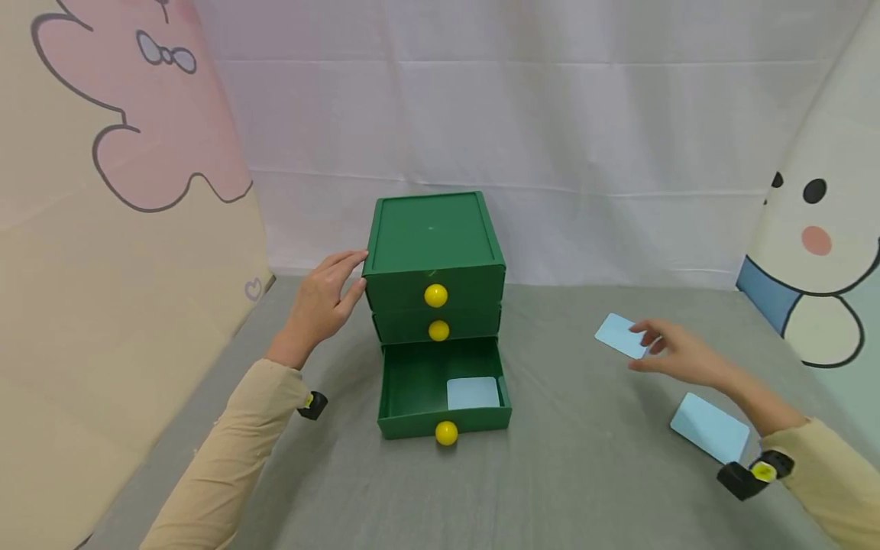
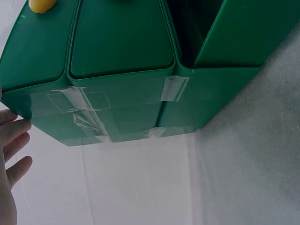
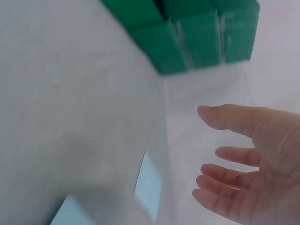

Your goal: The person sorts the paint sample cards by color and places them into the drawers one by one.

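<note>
A green drawer unit (image 1: 433,233) with yellow round knobs stands on the grey cloth. Its bottom drawer (image 1: 412,422) is pulled out and holds a light blue card (image 1: 473,393) at its right side. My left hand (image 1: 323,296) touches the left side of the unit near its top, fingers fairly straight; the left wrist view shows those fingers (image 2: 15,133) by the taped side wall. On the right, my right hand (image 1: 677,353) hovers above the table, fingers relaxed and holding nothing. Just beyond its fingertips lies a light blue card (image 1: 616,334), partly covered by them in the head view.
Another light blue card or stack of cards (image 1: 711,426) lies nearer, below the right forearm. White cloth (image 1: 550,153) hangs behind the table. Printed panels (image 1: 137,267) stand at the left and right sides. The two upper drawers (image 1: 399,325) are closed.
</note>
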Available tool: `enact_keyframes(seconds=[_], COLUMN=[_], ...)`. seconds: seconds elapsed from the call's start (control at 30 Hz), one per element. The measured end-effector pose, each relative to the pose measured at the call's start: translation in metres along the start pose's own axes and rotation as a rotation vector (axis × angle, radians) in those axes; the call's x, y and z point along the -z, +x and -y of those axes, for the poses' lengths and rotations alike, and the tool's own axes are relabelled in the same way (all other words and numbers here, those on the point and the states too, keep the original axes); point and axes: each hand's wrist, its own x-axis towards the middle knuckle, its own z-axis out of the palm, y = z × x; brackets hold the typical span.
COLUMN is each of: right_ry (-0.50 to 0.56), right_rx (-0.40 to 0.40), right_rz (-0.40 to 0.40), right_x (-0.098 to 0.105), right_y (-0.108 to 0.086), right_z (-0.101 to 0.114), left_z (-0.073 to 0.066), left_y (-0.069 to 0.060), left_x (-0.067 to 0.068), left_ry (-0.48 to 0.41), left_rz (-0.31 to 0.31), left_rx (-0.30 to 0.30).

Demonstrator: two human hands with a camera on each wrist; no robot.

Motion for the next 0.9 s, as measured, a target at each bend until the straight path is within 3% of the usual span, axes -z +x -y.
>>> enact_keyframes(seconds=[0.23, 0.43, 0.6, 0.9], right_ry=[-0.095, -0.205, -0.22, -0.185], right_rx=[-0.203, -0.315, -0.352, -0.31], right_rz=[0.079, 0.163, 0.185, 0.189], right_x=[0.002, -0.004, -0.009, -0.011], right_y=[-0.049, -0.075, -0.083, -0.083], right_z=[-0.061, -0.092, -0.102, -0.103], left_z=[0.0, 0.001, 0.001, 0.0], left_y=[-0.003, -0.004, -0.003, -0.001], left_x=[0.001, 0.002, 0.001, 0.0], left_ry=[-0.015, -0.013, -0.017, -0.019], left_rz=[0.002, -0.004, -0.009, -0.005], left_rx=[0.015, 0.012, 0.012, 0.009])
